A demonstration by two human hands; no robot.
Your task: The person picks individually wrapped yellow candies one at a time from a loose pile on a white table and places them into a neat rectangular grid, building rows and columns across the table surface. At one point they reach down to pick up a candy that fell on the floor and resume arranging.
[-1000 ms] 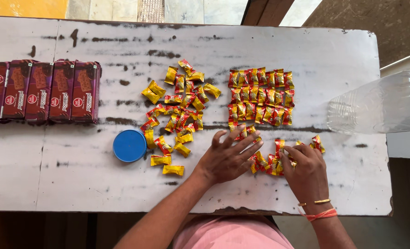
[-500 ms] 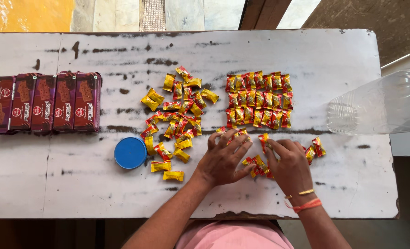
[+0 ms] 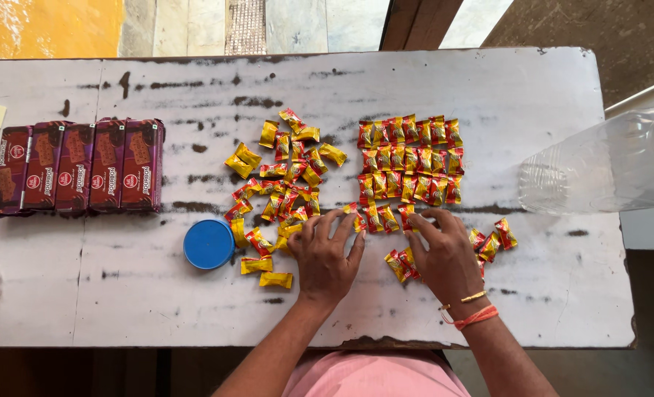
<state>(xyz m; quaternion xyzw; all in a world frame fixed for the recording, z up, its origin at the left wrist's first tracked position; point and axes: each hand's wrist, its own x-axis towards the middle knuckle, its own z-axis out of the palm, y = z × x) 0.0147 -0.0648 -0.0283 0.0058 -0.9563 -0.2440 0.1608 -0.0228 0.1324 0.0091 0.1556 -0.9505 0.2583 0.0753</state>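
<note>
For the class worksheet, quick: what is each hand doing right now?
Left hand: open, flat on the table, fingertips at the candies.
Right hand: open, palm down over loose candies, gripping nothing visible.

bare tabletop [image 3: 548,287] near edge, loose candies [image 3: 286,191] crowding centre

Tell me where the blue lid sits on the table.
The blue lid lies flat on the white table, left of the left hand, touching the loose candy pile and below the biscuit packs.
</note>
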